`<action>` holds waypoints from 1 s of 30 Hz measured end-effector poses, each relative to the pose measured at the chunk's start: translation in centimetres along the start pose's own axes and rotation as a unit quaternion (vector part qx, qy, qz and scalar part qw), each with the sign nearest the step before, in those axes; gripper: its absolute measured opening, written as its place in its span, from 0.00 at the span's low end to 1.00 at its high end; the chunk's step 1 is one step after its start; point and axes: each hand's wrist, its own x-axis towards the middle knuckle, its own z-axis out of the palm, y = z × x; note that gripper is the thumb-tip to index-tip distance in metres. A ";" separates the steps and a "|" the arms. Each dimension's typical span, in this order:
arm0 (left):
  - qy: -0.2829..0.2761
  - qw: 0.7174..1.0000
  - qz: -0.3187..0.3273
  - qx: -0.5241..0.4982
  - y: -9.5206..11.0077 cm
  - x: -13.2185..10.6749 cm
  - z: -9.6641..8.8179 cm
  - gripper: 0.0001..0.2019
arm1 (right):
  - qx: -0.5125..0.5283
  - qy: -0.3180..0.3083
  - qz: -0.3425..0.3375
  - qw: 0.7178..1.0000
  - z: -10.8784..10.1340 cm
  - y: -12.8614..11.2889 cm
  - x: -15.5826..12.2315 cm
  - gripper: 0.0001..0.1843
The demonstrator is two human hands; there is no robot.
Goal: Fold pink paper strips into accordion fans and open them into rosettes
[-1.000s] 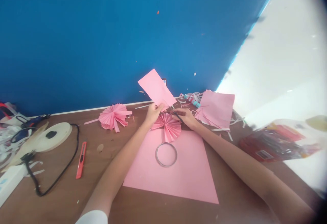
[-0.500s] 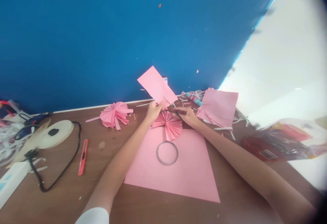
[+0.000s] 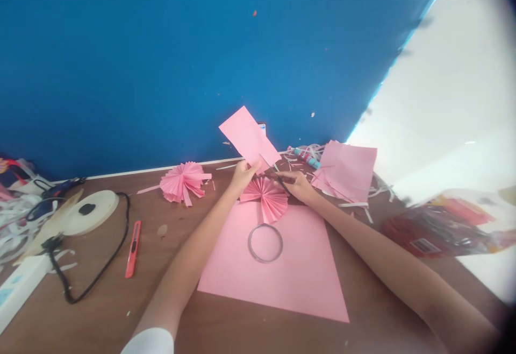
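By the pleated fan [image 3: 269, 200], left hand [image 3: 242, 175] pinches pink paper [image 3: 245, 134]; right hand [image 3: 298, 184] grips scissors [image 3: 282, 184] (partly hidden).

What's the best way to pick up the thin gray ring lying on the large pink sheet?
I'd pinch the gray ring at its near rim, coming from above on the person's side, thumb outside and finger inside. It lies flat on the pink sheet with an open middle, and the pleated fan crowds its far edge.

Brown table [image 3: 92, 316]: large pink sheet [image 3: 306, 273], red cutter [image 3: 133, 249], cable [image 3: 102, 276].
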 end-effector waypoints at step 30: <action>0.043 0.997 0.060 0.034 -0.2 -0.6 1.1 0.17 | 0.133 -0.004 0.035 0.991 0.4 0.0 0.2 0.20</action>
